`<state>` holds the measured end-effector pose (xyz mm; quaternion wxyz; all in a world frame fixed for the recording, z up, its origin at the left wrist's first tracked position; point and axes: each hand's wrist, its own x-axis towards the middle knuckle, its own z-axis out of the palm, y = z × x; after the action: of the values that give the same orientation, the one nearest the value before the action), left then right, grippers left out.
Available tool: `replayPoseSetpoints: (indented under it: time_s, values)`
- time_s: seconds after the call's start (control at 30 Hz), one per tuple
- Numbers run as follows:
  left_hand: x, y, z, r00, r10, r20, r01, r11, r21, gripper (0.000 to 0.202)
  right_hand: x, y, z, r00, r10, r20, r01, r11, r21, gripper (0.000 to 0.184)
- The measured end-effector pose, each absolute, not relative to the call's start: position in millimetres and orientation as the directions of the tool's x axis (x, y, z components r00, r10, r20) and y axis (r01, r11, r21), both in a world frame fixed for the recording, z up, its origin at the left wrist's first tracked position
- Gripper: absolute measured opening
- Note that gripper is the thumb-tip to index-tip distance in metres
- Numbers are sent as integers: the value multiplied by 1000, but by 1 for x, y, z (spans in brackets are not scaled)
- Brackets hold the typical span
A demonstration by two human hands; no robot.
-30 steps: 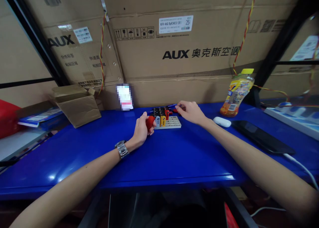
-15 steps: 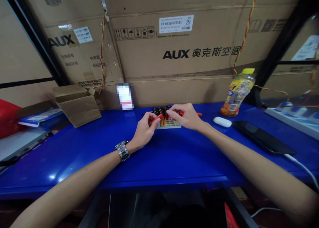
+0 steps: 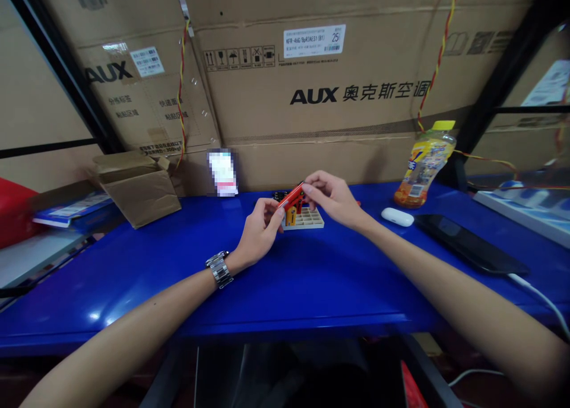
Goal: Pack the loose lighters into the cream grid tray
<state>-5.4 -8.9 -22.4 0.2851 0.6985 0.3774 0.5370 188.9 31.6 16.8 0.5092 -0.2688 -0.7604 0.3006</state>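
Observation:
My left hand (image 3: 262, 227) is closed around the lower end of a slim red pen-shaped tool (image 3: 291, 198), which slants up to the right. At its dark upper end, my right hand (image 3: 329, 197) pinches with thumb and fingers. Right beneath the hands is a cream gridded rack (image 3: 310, 218) with small square compartments. A yellow-orange piece (image 3: 291, 216) with dark marks stands at its left side. Small black pieces (image 3: 280, 195) lie behind, largely covered by the tool and my hands. Another red piece partly shows behind my right hand.
Right of my arm are a white earbud case (image 3: 398, 217), a black phone (image 3: 467, 244) on a cable and a drink bottle (image 3: 425, 167). A power strip (image 3: 525, 215) lies far right. A lit phone (image 3: 222, 172) and an open cardboard box (image 3: 140, 191) stand left on the blue table (image 3: 312, 289).
The red tool in my left hand has swung up and now points to the upper right. My right hand has risen slightly from beside the rack to the tool's upper end.

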Motion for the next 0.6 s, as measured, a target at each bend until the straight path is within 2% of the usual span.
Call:
replayPoseSetpoints:
  time_s: [0.1,0.17,0.37,0.6]
  values:
    - [-7,-8,-23,107,845,523,264,-532,805,13,202,45,17,-163,742,650,46,664,-747,26]
    - [-7,-7,-23,107,851,515,299,-521,799,15,211,54,14,-111,758,643,58,651,-757,27]
    - [-7,-10,-21,150,856,494,348,-514,784,20,215,69,-6,-246,802,544,250,595,-764,28]
    - [-6,-12,-19,167,858,487,369,-512,776,21,202,64,-14,-377,792,480,277,591,-758,27]
